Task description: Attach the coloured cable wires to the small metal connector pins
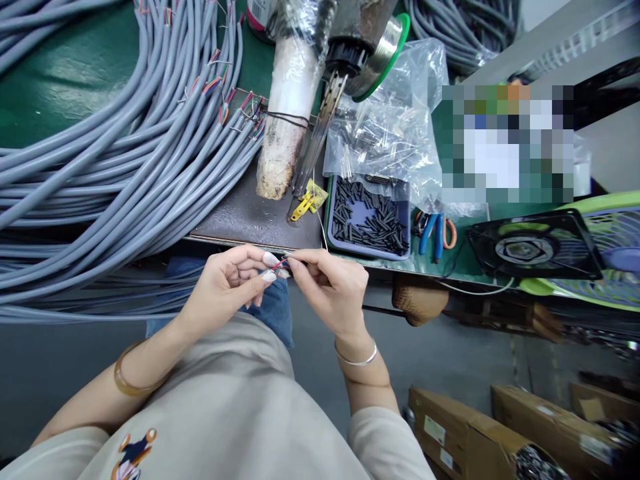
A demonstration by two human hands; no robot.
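Just below the counter's front edge, the left hand and right hand meet, both pinching thin coloured wires between fingertips. Along that edge sit one blue tray of black sleeves, one fan and one pair of cutters.

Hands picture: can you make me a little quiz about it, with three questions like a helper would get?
1. True or false: the left hand and the right hand both pinch the thin coloured wires between their fingertips.
2. What lies in the blue tray? A) short black tubes B) coins C) buttons
3. Fill in the gap: the big bundle of cables on the bench is ____ in colour.
Key: 1 true; 2 A; 3 grey.
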